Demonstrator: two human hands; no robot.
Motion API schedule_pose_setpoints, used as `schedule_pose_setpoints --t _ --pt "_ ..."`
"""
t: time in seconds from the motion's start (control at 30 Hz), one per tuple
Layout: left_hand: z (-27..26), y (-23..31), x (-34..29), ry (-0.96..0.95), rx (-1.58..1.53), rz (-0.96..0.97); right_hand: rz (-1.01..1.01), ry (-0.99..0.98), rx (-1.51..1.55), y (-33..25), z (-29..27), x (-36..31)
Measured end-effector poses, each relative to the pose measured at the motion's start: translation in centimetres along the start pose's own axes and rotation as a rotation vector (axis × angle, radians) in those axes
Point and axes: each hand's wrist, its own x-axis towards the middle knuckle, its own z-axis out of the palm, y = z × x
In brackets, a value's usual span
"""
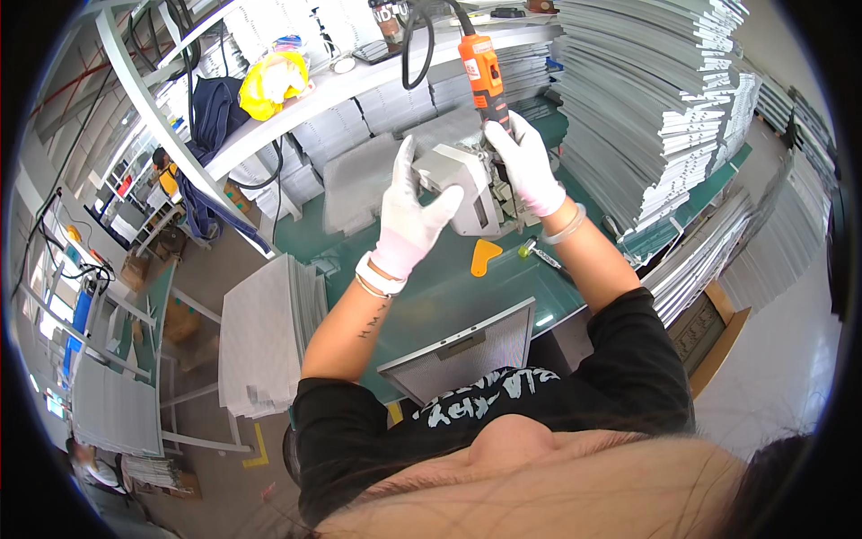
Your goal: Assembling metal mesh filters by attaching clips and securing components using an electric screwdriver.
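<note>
My left hand (pixel 415 208), in a white glove, has its thumb and fingers spread beside a light grey, angular box-shaped device (pixel 460 180). The thumb tip comes close to the device; whether it touches is unclear. My right hand (pixel 528 169), also gloved, is closed round the black lower end of an orange corded electric screwdriver (pixel 482 72). The tool's tip is hidden behind the device and hand. Small pale pieces (pixel 510 205) sit at the device's right side. A flat yellow-orange piece (pixel 485 257) lies nearer me on the green tabletop (pixel 422 287).
A framed metal mesh panel (pixel 467 349) leans at the near table edge. Next to my right forearm lies a green-tipped tube-like item (pixel 542 255). Tall stacks of grey panels (pixel 646 99) rise at right; another stack (pixel 269 332) stands left. A shelf (pixel 359 81) spans the back.
</note>
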Motion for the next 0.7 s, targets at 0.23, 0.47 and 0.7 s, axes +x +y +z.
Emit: schedule_pose_setpoints --t 0.23,0.47,0.7 --pt "-2.1 2.2 2.0 -0.132 -0.376 0.065 -0.015 -0.474 -0.129 -7.4 -0.6 3.2" --pt "-3.6 3.5 6.1 -0.059 -0.705 0.051 -0.129 -0.534 -0.151 -13.6 2.2 8.5" --pt "-3.5 6.1 4.6 0.045 -0.304 0.197 0.169 -0.408 0.44 -13.5 2.6 7.8"
